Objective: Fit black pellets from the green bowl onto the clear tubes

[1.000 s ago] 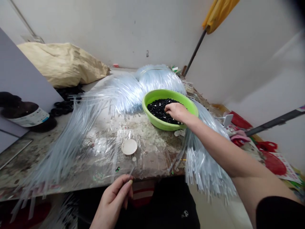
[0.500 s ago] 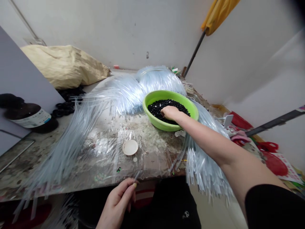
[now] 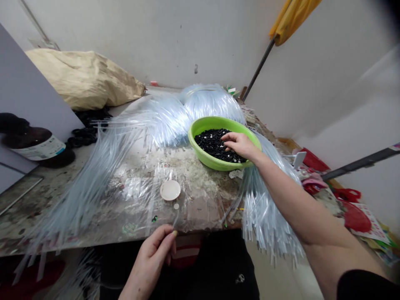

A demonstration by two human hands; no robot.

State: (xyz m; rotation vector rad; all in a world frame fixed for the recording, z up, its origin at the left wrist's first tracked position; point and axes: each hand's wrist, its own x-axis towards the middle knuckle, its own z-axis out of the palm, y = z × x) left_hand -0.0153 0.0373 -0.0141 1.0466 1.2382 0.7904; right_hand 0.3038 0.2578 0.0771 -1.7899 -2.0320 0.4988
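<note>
My left hand [image 3: 156, 252], near the table's front edge, pinches a short clear plastic tube [image 3: 177, 218] between thumb and forefinger, its free end pointing up and away. My right hand [image 3: 239, 144] is at the right side of a green basin [image 3: 215, 163], just above the small black pieces [image 3: 208, 143] inside. Its fingers are bent and slightly apart, and nothing shows between them. A few white bits lie among the black pieces. Between the two hands a small white dish [image 3: 170, 190] sits on the table, with a white disc [image 3: 176, 206] beside it.
Clear tubes lie in a bundle [image 3: 212, 102] behind the basin, in a spread on the left [image 3: 93, 183], and in a bunch hanging over the front edge [image 3: 265, 225]. A brown bottle [image 3: 37, 143] and a cream sack [image 3: 84, 79] are at left. A slanting metal bar [image 3: 359, 162] crosses the right.
My right hand has risen out of the black pieces and shifted right, its fingers loosening. My left hand still holds the tube in nearly the same place. The view has shifted slightly.
</note>
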